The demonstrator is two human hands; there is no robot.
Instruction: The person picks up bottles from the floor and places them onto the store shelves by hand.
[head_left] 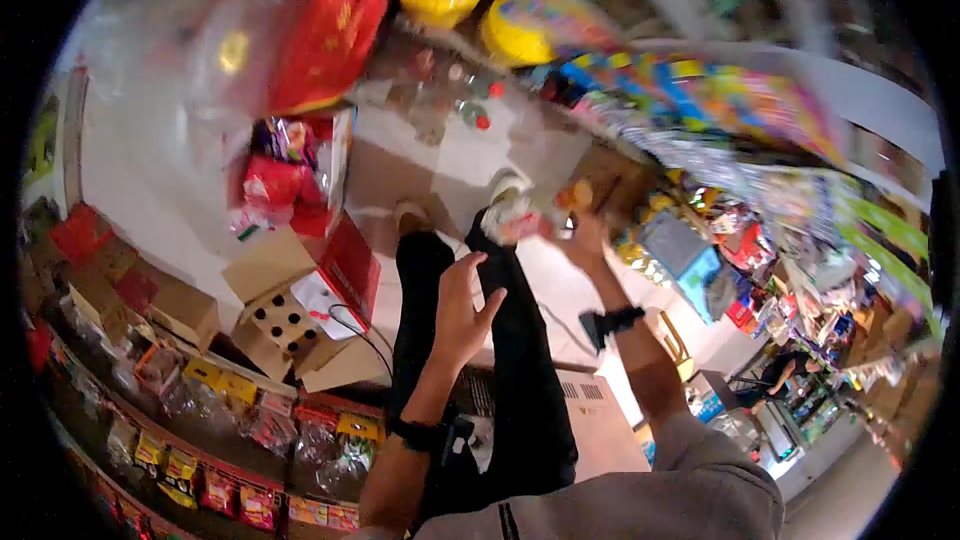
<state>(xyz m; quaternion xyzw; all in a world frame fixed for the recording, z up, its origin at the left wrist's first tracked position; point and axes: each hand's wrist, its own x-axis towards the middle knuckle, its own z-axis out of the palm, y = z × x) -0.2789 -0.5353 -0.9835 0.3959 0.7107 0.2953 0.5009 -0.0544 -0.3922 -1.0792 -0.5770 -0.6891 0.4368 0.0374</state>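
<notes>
My left hand (461, 315) hovers over my dark trouser legs with its fingers stretched out and nothing in it. My right hand (588, 242) reaches forward to the right of my legs, its fingers closed at the end of a blurred, clear plastic item with red marks (515, 219). Motion smears this item, and I cannot make out its exact kind. An orange-brown item (576, 197) shows just beyond the right fingers; whether they touch it I cannot tell. Dark bands circle both wrists.
Clear bottles with red caps (474, 116) lie on the floor ahead. An open carton with a holed insert (278, 326) and a box of packets (285, 180) stand left. Shelves of packets (215, 390) run along the lower left. Goods crowd the right, around a blue-grey bin (680, 250).
</notes>
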